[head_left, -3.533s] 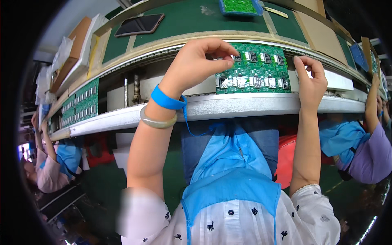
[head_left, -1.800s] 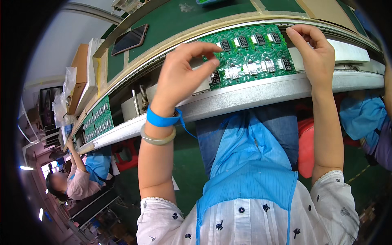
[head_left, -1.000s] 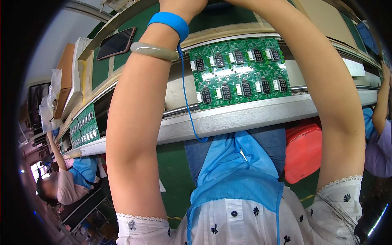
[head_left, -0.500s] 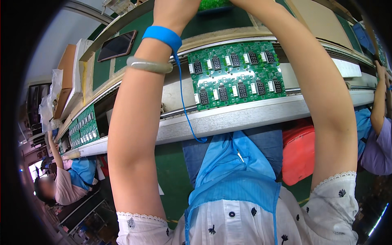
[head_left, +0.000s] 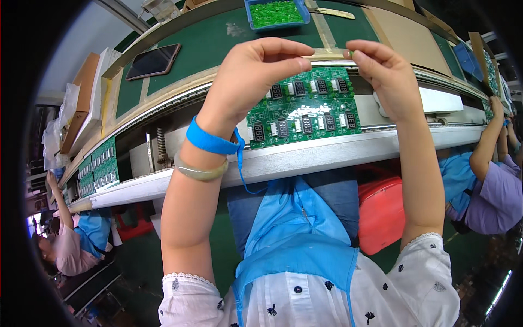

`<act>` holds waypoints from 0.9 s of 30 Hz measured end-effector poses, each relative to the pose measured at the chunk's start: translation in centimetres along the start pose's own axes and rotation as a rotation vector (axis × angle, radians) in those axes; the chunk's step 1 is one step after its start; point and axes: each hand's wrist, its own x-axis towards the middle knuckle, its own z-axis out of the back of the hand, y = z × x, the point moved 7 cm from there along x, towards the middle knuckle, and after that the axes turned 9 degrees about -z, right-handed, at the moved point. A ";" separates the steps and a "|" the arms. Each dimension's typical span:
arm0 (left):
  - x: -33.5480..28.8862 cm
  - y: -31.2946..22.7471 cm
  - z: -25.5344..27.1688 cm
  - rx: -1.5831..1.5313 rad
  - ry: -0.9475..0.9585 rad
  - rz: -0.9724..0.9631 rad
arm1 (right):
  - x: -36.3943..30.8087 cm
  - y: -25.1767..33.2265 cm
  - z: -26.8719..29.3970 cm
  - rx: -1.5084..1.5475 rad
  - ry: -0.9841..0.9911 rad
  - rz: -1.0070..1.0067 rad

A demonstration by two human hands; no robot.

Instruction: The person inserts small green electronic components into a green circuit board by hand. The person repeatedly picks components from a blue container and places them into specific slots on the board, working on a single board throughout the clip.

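My left hand (head_left: 248, 73) is above the left part of a green circuit board panel (head_left: 302, 109), thumb and index finger stretched out and apart, with nothing visible between them. A blue wrist strap with a cord and a pale bangle circle that arm. Over the panel's far right corner, my right hand (head_left: 388, 73) pinches a tiny green LED (head_left: 350, 54) between thumb and fingertips. White connectors and black digit displays stand in two rows on the panel, with green LEDs along its right edge. The panel lies across a rail conveyor.
Beyond the conveyor, a blue bin (head_left: 280, 27) holds many small green parts. A phone (head_left: 154, 61) lies on the green bench at left. More boards (head_left: 98, 171) sit down the line at left. Co-workers are at both sides; a red stool (head_left: 381, 215) stands below the rail.
Both hands have come back from the blue bin toward the panel and are now in full view, the right one with a green LED. The panel has shifted slightly left in view.
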 end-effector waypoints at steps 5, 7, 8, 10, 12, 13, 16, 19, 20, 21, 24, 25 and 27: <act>-1.1 0.9 -1.0 -0.059 0.008 0.044 | -2.7 -0.2 0.1 0.031 -0.017 0.024; -1.4 1.1 -1.2 -0.094 0.015 0.059 | -3.4 -0.1 0.2 -0.001 -0.044 0.001; -1.6 1.2 -1.2 -0.106 0.016 0.064 | -3.7 0.0 0.2 -0.014 -0.056 0.006; -1.8 1.1 -1.4 -0.133 0.019 0.060 | -4.2 0.2 0.2 -0.036 -0.080 0.017; -1.9 0.9 -1.5 -0.163 0.023 0.042 | -4.6 0.1 0.2 -0.051 -0.087 0.009; -1.9 0.9 -1.5 -0.159 0.028 0.041 | -4.7 0.0 0.2 -0.057 -0.090 0.006; -2.0 1.0 -1.4 -0.157 0.039 0.037 | -5.0 -0.1 0.0 -0.082 -0.115 -0.027; -2.2 1.1 -1.4 -0.156 0.042 0.032 | -5.1 -0.2 -0.2 -0.144 -0.100 -0.014; -2.2 1.1 -1.3 -0.150 0.046 0.027 | -5.2 -0.3 -0.3 -0.168 -0.098 -0.013; -2.2 1.1 -1.4 -0.149 0.054 0.021 | -5.3 -0.3 -0.3 -0.195 -0.101 -0.014; -2.1 1.0 -1.5 -0.142 0.073 0.005 | -5.6 0.0 -0.5 -0.399 -0.120 0.025; -2.1 1.0 -1.5 -0.137 0.075 0.000 | -5.7 0.1 -0.6 -0.488 -0.126 0.046; -2.1 1.1 -1.4 -0.130 0.080 -0.011 | -6.0 0.8 -1.2 -0.666 -0.143 0.148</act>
